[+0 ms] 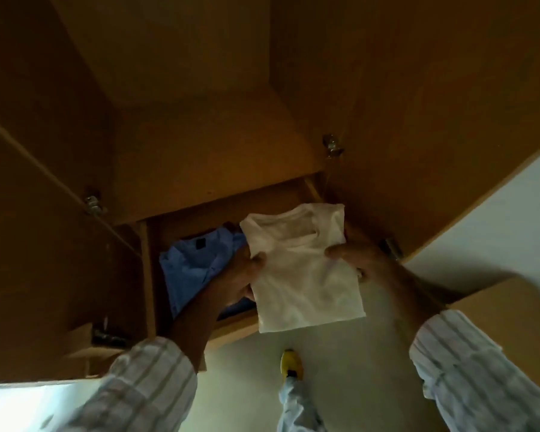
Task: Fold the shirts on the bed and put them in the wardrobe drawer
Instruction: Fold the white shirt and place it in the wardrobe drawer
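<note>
Fingers of both hands, left hand [245,277] and right hand [360,258], pinch the folded white shirt [303,269] by its side edges over the open drawer [231,333]. Light, floppy stuff; I'd support underneath.

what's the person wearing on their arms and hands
Both arms are in long, loose sleeves of pale striped fabric, the left sleeve and right sleeve ending at the wrists. The left hand and right hand are bare, with no gloves.
</note>
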A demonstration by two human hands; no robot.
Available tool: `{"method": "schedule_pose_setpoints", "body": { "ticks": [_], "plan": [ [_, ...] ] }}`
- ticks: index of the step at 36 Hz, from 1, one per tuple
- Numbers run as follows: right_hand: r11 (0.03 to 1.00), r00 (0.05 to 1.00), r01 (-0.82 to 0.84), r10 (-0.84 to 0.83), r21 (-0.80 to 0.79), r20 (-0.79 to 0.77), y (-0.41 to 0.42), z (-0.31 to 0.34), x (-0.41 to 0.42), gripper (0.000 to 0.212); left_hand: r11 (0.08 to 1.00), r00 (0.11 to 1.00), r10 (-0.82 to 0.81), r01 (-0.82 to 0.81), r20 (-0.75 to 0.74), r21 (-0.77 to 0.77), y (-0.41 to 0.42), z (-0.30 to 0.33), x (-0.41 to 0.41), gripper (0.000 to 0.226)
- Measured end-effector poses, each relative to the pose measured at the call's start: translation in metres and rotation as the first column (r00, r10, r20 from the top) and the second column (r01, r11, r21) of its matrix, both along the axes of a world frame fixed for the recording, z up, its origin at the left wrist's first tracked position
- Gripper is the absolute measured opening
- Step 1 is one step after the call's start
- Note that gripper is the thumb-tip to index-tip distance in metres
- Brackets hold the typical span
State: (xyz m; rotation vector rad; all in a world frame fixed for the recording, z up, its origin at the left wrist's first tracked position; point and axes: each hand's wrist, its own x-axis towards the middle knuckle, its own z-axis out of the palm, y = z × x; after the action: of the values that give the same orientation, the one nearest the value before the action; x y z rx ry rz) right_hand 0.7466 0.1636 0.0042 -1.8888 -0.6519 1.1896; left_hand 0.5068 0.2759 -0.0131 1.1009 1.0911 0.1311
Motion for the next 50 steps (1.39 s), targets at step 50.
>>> {"method": "schedule_pose_setpoints", "body": {
  "ticks": [50],
  "plan": [
    [0.267, -0.091, -0.825, 0.807, -0.497, 0.584, 0.108, -0.140, -0.187, 0.088, 0.608, 0.783, -0.210, 0.574, -0.586, 0.549, -0.025, -0.067, -0.158, 0.037]
  ]
}}
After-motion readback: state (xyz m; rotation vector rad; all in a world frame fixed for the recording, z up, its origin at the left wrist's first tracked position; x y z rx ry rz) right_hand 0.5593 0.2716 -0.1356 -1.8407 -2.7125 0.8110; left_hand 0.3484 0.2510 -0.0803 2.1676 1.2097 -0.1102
